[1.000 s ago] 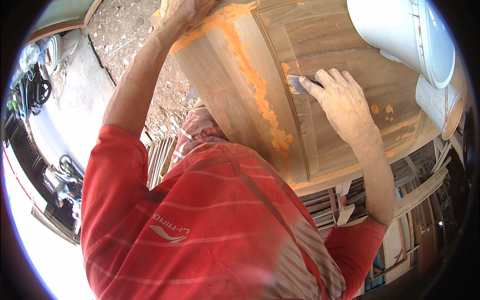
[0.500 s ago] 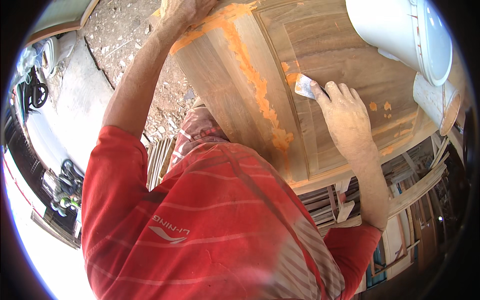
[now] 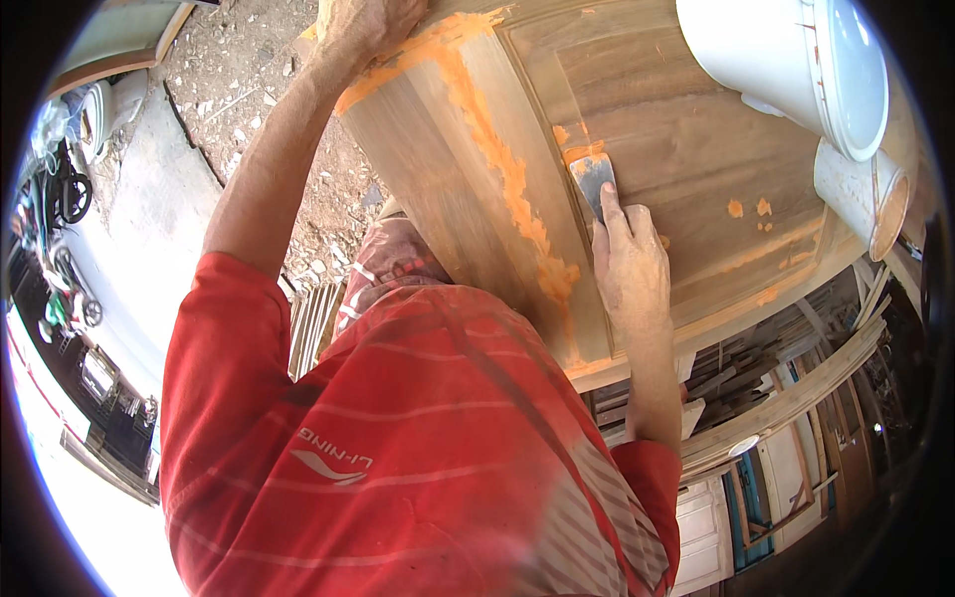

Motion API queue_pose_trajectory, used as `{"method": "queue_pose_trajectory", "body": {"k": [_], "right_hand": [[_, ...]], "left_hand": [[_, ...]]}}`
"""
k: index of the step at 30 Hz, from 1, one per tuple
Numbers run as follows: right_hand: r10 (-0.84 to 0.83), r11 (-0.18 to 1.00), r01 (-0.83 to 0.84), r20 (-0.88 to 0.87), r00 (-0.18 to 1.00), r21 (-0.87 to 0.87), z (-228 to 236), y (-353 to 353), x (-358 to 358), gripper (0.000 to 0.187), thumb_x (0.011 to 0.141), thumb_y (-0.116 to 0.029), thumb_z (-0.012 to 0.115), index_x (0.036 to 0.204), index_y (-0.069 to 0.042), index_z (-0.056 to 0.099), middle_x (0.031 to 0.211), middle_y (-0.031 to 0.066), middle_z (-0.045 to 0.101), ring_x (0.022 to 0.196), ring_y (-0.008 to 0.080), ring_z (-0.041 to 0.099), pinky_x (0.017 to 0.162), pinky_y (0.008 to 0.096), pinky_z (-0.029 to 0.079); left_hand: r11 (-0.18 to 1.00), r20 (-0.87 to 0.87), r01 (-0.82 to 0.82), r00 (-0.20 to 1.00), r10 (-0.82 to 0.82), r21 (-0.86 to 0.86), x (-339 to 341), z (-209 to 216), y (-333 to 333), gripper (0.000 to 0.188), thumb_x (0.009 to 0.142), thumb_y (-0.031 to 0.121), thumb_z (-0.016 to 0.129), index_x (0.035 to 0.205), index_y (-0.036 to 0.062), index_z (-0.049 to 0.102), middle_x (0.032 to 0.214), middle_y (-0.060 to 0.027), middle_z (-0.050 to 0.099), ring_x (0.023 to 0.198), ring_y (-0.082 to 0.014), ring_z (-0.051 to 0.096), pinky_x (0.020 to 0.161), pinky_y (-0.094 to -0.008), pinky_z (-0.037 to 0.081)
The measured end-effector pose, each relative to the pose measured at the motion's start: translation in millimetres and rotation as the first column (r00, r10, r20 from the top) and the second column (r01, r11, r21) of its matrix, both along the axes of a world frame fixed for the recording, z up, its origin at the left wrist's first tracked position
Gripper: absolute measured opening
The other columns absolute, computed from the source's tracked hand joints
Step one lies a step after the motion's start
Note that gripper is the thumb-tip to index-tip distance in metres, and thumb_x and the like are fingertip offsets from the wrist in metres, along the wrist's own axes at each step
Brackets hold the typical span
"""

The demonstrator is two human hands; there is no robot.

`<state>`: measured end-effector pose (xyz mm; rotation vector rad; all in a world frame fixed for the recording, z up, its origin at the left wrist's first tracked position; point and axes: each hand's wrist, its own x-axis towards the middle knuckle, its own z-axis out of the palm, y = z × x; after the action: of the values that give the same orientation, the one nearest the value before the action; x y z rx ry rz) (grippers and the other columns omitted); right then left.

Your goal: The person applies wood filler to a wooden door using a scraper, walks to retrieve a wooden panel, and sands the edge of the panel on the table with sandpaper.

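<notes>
A putty knife with a flat grey blade is gripped in my right hand, one finger stretched along the blade. Its edge meets orange filler beside the moulding of a brown wooden panelled door. A long ragged band of the same filler runs down the frame to the left. My left hand is at the door's far left corner, by more filler; the upper picture edge cuts off its fingers, so its grip is hidden. Small orange spots dot the panel's right side.
On the door's right side are a large white bucket and a smaller smeared white tub lying tilted. Wood strips are stacked below the right edge. Debris-strewn ground lies left, with parked wheeled vehicles beyond.
My right hand has moved left and turned, swinging the putty knife from slanting sideways to nearly upright against the filler by the moulding. My left hand stays at the corner.
</notes>
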<state>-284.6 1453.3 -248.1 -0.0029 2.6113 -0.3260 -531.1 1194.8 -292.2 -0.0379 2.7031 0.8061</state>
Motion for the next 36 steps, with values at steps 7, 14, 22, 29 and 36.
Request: {"method": "queue_pose_trajectory", "body": {"k": [7,14,22,29,36], "right_hand": [[-0.061,0.998,0.059,-0.123,0.991,-0.025,-14,-17,3,0.051,0.097,-0.016,0.068,0.145,-0.004,0.054,0.097,0.0132,0.054,0.086,0.0312,0.064,0.067,0.0436,0.057],[-0.144,0.989,0.138,-0.132,0.981,-0.055,-10,-23,30,0.048,0.096,-0.018,0.07,0.141,-0.007,0.059,0.092,0.0119,0.055,0.077,0.0304,0.064,0.065,0.0438,0.056],[-0.159,0.987,0.159,-0.038,0.987,-0.003,-4,-11,9,0.046,0.098,-0.019,0.067,0.142,-0.006,0.059,0.093,0.0127,0.056,0.079,0.0318,0.064,0.067,0.0442,0.056],[-0.125,0.992,0.126,-0.036,0.991,0.013,-3,-6,4,0.045,0.099,-0.022,0.065,0.141,-0.008,0.06,0.091,0.0121,0.056,0.08,0.0303,0.065,0.071,0.0436,0.056],[-0.44,0.869,0.439,0.051,0.897,-0.227,5,-32,16,0.046,0.097,-0.022,0.067,0.139,-0.006,0.06,0.104,0.0173,0.066,0.093,0.0365,0.068,0.08,0.0465,0.056]], "left_hand": [[0.999,-0.042,0.045,0.998,-0.046,-0.027,-1,-9,-9,0.047,0.103,0.045,0.053,0.114,0.004,0.074,0.103,-0.0207,0.075,0.101,-0.0382,0.071,0.091,-0.0465,0.054],[0.998,-0.099,0.059,0.993,-0.062,-0.031,7,-32,-18,0.048,0.103,0.047,0.054,0.114,0.0043,0.074,0.102,-0.0231,0.074,0.099,-0.0413,0.071,0.09,-0.0486,0.055],[0.998,-0.043,0.058,0.997,-0.059,-0.024,-4,-15,0,0.05,0.103,0.049,0.051,0.114,0.0059,0.074,0.099,-0.0224,0.074,0.098,-0.0418,0.071,0.089,-0.0489,0.055],[0.998,-0.048,0.057,0.997,-0.058,-0.015,-4,-23,-1,0.049,0.102,0.048,0.052,0.107,0.0051,0.074,0.103,-0.0232,0.074,0.101,-0.0413,0.07,0.09,-0.0482,0.055],[0.995,0.046,0.073,0.996,-0.07,-0.065,-13,4,3,0.05,0.103,0.048,0.051,0.11,0.004,0.074,0.106,-0.0258,0.073,0.105,-0.042,0.07,0.092,-0.0492,0.054]]}}
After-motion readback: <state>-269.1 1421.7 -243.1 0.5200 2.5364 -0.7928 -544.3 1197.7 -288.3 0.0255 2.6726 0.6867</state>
